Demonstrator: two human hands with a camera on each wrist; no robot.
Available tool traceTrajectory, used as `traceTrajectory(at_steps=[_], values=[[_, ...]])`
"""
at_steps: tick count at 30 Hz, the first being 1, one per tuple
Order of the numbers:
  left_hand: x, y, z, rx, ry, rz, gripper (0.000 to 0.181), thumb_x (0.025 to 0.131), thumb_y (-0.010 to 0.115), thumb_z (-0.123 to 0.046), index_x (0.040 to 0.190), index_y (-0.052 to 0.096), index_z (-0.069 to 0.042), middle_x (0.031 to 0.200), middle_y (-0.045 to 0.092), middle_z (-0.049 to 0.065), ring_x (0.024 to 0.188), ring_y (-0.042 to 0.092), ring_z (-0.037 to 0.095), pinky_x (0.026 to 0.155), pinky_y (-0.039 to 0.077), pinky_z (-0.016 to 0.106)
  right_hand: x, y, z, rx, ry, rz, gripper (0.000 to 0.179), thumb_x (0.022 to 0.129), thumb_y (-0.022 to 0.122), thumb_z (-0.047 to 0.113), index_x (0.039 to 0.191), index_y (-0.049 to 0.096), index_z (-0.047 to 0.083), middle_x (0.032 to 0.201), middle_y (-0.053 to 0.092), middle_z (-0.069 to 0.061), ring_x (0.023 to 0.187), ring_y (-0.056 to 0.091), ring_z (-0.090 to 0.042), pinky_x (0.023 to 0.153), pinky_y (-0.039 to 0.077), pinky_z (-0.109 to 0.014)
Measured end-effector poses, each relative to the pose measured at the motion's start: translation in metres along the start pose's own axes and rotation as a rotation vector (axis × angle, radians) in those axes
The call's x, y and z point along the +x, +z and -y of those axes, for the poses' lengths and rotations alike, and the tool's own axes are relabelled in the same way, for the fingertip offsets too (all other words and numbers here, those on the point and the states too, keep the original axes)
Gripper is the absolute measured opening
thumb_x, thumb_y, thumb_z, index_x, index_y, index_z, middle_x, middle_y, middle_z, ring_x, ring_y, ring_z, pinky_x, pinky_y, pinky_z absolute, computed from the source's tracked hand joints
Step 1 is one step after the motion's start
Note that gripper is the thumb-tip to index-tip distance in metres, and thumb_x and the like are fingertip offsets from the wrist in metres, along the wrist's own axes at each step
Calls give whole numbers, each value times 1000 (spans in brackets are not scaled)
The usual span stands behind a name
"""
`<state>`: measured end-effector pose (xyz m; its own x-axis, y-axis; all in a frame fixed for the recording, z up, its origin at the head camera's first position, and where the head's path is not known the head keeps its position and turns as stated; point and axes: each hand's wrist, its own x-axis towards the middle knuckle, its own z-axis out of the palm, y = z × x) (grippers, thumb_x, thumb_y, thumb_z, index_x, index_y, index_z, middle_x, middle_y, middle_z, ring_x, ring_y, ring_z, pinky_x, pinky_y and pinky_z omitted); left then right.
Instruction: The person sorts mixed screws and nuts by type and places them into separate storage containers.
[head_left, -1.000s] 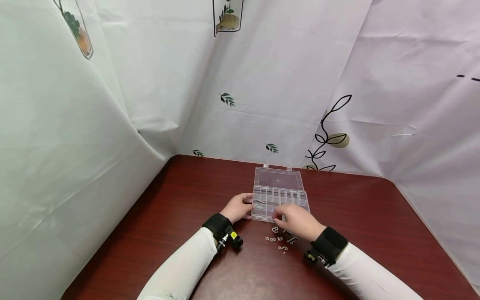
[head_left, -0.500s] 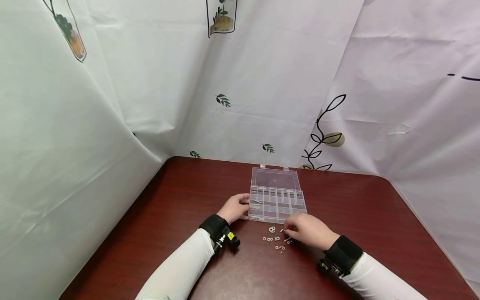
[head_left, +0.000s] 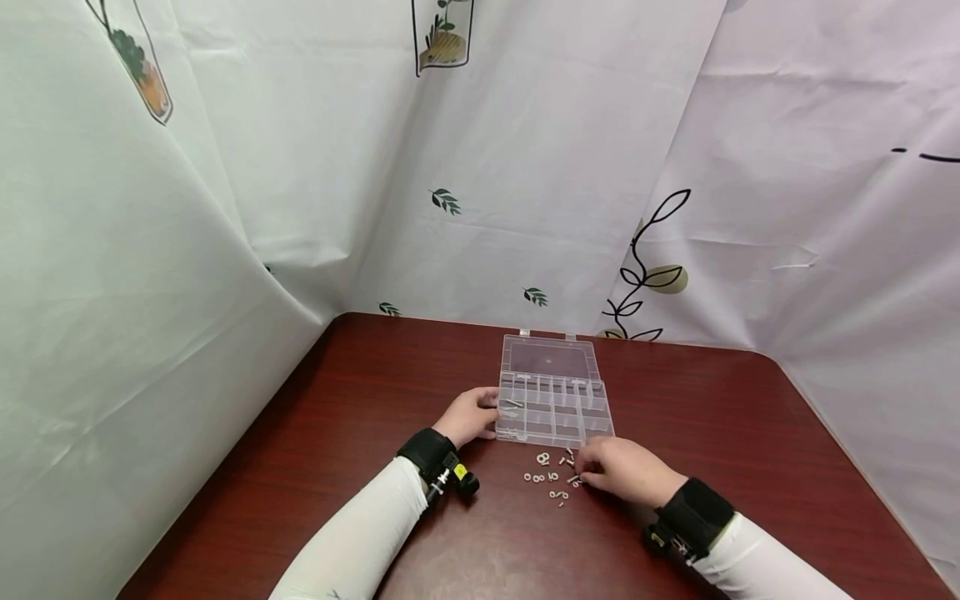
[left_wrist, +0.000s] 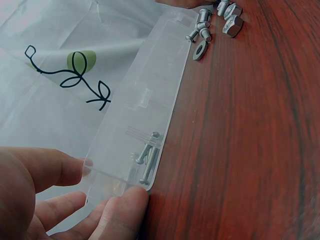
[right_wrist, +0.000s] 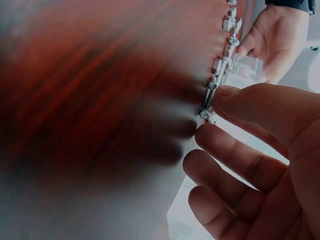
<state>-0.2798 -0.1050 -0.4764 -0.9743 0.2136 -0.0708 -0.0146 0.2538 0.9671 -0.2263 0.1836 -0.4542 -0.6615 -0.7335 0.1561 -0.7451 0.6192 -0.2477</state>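
A clear plastic compartment box (head_left: pixel 555 417) lies on the table with its lid (head_left: pixel 550 360) folded back. My left hand (head_left: pixel 468 416) holds the box's left end; in the left wrist view, the thumb is at the near corner and the fingers lie along the end wall. Several bolts (left_wrist: pixel 149 159) show through the plastic there. My right hand (head_left: pixel 626 469) is low over the table before the box's right front corner, fingers loosely bent. Its thumb overlaps a long bolt (right_wrist: pixel 208 100) in the right wrist view. Loose nuts (left_wrist: pixel 232 26), a washer (left_wrist: pixel 200 50) and bolts lie beside it.
The loose hardware is spread over the dark red wooden table (head_left: pixel 420 367) in front of the box. A white printed curtain (head_left: pixel 487 250) hangs behind the table and along its sides. Both wrists wear black straps (head_left: pixel 430 454) with small cameras.
My right hand has come back from over the box's front compartments, moving right and nearer to me, down to the loose bolts. The left hand stays at the box's end. The view has shifted slightly.
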Motion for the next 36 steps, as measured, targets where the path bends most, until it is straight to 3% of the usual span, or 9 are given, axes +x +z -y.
traceTrajectory(at_steps=[36], values=[[0, 1, -2, -3, -13, -1, 49, 93, 59, 2, 141, 49, 3, 125, 58, 22, 94, 66, 25, 63, 61, 34, 3, 7, 1, -45, 8, -32, 27, 80, 74, 9, 69, 56, 27, 73, 43, 15, 65, 42, 0, 57, 40, -19]])
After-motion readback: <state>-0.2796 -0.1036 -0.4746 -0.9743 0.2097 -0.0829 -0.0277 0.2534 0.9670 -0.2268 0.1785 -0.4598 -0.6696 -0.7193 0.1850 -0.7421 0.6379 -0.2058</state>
